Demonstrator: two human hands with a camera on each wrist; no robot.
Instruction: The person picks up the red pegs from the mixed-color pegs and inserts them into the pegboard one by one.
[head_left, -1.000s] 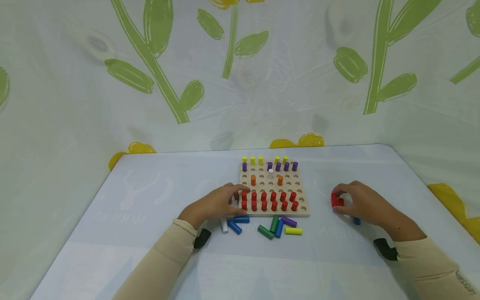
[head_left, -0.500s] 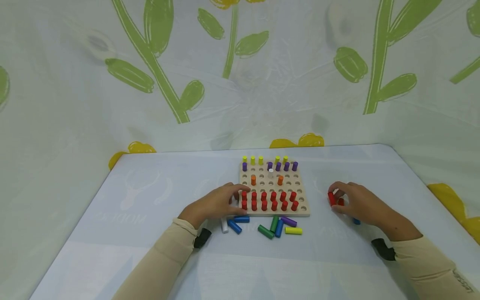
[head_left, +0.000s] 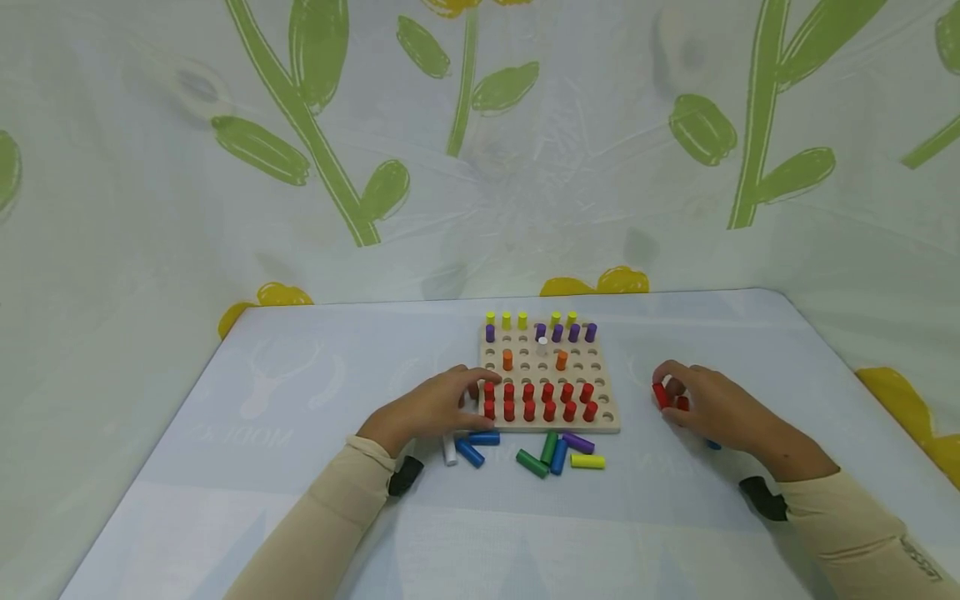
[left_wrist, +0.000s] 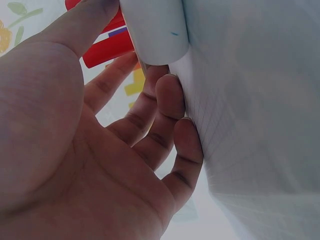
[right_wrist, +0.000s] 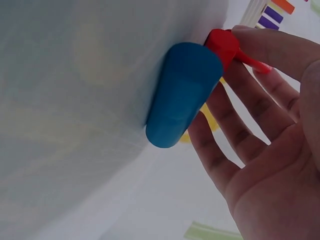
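A wooden pegboard (head_left: pixel 551 369) stands at the table's middle, with upright red, orange, purple, yellow and white pegs in it. My left hand (head_left: pixel 431 407) rests against the board's left side, thumb by the near corner and index finger farther back. To the right of the board, my right hand (head_left: pixel 723 407) pinches a red peg (head_left: pixel 660 396) between thumb and index finger; the peg is tilted. A second red peg (head_left: pixel 682 403) lies just under that hand. Partly hidden behind the wrist is a blue peg (head_left: pixel 713 445), large in the right wrist view, where the blue peg (right_wrist: pixel 182 95) lies on the table.
Loose pegs lie along the board's near edge: a white peg (head_left: pixel 449 451) near my left hand, blue pegs (head_left: pixel 469 453), green pegs (head_left: pixel 532 463), a purple peg (head_left: pixel 577 442) and a yellow peg (head_left: pixel 587 461). A printed cloth (head_left: pixel 570 192) hangs behind the table.
My right hand has shifted slightly left, towards the board, and the red peg in its fingers has tilted more. The left hand and the board have stayed in place.
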